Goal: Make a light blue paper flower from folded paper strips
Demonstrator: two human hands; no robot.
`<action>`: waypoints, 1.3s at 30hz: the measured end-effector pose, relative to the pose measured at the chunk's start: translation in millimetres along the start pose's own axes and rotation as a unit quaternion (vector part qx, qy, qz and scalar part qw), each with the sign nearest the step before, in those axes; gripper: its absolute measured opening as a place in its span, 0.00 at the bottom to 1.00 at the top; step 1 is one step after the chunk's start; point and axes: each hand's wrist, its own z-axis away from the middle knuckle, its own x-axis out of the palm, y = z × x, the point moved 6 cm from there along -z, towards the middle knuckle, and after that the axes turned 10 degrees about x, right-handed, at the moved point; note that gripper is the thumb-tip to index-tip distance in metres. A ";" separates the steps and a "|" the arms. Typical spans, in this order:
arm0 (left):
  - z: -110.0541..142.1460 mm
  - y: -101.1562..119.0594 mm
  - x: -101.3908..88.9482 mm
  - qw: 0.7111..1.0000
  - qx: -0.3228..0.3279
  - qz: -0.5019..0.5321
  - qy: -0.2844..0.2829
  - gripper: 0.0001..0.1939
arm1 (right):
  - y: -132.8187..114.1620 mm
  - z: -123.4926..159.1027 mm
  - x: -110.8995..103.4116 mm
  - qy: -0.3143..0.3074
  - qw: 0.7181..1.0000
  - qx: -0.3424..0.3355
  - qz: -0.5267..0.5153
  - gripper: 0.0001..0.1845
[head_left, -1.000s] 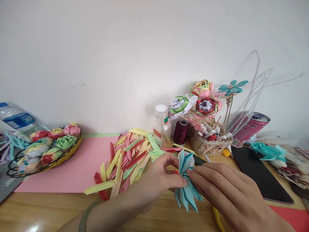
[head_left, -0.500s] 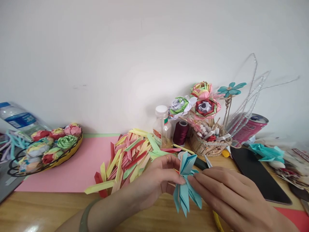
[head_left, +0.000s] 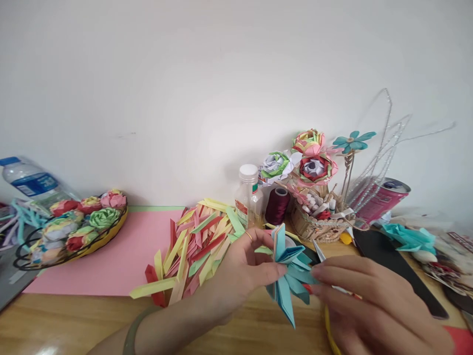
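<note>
Blue folded-paper bundle nearer camera than clear bottle and slightly right of it, points fanned out. Left hand pinches bundle's middle, thumb in front. Right hand touches points on bundle's right side; cannot tell whether fingers grip. Left of bottle: heap of paper strips, partly over pink sheet. Right of bottle: maroon thread spool just beside, then woven basket. Far left of bottle: tray of paper roses.

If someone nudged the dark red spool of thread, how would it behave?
The spool stands taller than wide, so a push up high might tip it. Its round sides suggest it could roll once down. The wound thread looks firm, so it would probably keep its shape.
</note>
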 end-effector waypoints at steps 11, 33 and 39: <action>2.6 15.3 1.1 0.967 0.217 -0.117 -0.057 0.08 | 5.1 -15.7 5.3 0.001 0.999 0.051 -0.005 0.09; 3.4 2.9 2.6 0.981 0.179 -0.026 -0.064 0.08 | 5.8 -12.8 1.8 0.036 0.997 0.056 0.042 0.04; 0.0 0.7 4.5 0.990 0.121 -0.013 -0.074 0.13 | 12.8 -17.0 4.7 0.001 0.994 0.110 0.018 0.03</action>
